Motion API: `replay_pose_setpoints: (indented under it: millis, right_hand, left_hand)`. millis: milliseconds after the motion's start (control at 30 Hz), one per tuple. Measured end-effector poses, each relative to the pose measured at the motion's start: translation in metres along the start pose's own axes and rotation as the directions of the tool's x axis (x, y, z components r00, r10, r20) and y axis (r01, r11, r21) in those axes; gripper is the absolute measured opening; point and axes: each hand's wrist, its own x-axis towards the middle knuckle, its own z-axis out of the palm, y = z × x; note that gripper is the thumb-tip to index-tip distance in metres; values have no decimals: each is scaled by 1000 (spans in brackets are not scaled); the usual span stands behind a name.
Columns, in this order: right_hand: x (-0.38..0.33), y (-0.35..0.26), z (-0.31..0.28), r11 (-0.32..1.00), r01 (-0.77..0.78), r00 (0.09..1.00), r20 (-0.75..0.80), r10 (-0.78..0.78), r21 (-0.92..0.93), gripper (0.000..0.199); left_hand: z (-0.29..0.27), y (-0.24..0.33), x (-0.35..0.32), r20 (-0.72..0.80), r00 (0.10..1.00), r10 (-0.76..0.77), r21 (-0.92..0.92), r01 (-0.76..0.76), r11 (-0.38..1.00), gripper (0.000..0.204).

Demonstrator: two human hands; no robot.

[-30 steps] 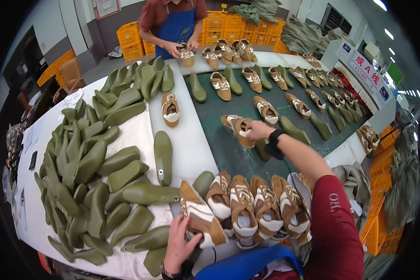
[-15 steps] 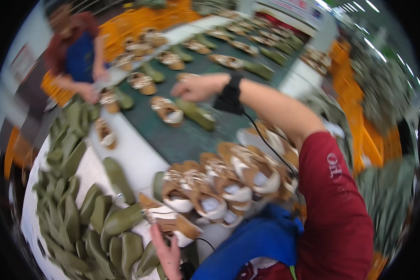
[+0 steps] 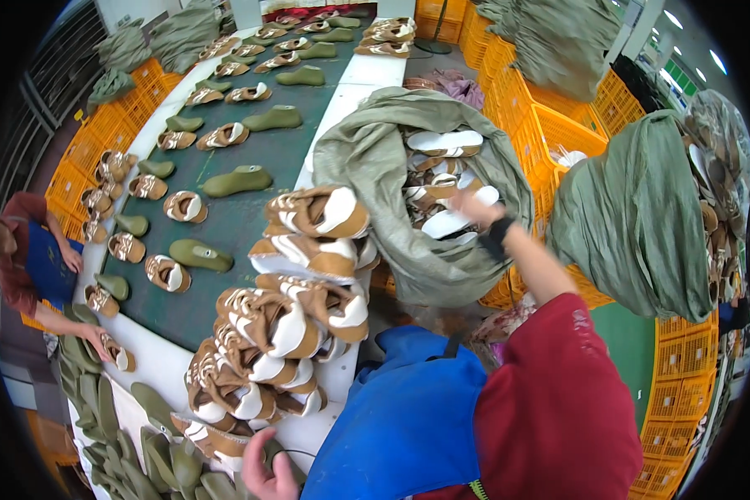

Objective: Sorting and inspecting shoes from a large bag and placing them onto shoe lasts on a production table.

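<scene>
My right hand point(image 3: 475, 208) reaches into an open grey-green sack point(image 3: 354, 154) at the right, over brown-and-white shoes with white soles. It touches or nearly touches a white-soled shoe point(image 3: 448, 223); motion smears its fingers, so a grip cannot be made out. Low in the picture, my left hand point(image 3: 267, 473) has its fingers apart and nothing in them. Beside it lies a brown-and-white shoe point(image 3: 212, 439) on the white table edge. Stacked brown-and-white shoes point(image 3: 267, 321) stand between my two hands. Olive-green shoe lasts point(image 3: 171, 458) lie heaped at the lower left.
A green conveyor belt point(image 3: 217, 200) carries rows of shoes and lasts away from me. At the left edge, a co-worker's hand point(image 3: 96, 342) holds a shoe. Orange crates point(image 3: 550, 133) and another full sack point(image 3: 633, 217) stand at the right.
The view has turned toward the right. My right hand has moved from a last on the belt into the sack. My left hand stays low, near the shoe on the table edge.
</scene>
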Motion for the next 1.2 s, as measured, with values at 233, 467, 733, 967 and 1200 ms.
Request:
replay_pose_setpoints:
  millis: [233,467,733,967,1200]
  right_hand:
    - [-67,-37,91,932,-265,686,630,363,-248,30]
    - [-114,2,30,921,-385,524,836,160,65,69]
    - [-138,39,64,550,-549,835,392,385,629,24]
    - [16,69,-148,206,-50,889,-51,455,977,22]
    - [25,187,-73,780,-275,902,-130,412,562,25]
  left_hand:
    - [149,59,80,621,736,269,53,-381,923,38]
    - [329,-1,157,782,615,98,50,-218,975,34]
    - [366,-192,133,588,735,-336,658,-194,728,74]
    - [406,-63,187,712,675,-193,-38,311,950,40]
    - [400,-11,236,498,865,-59,-572,379,728,24]
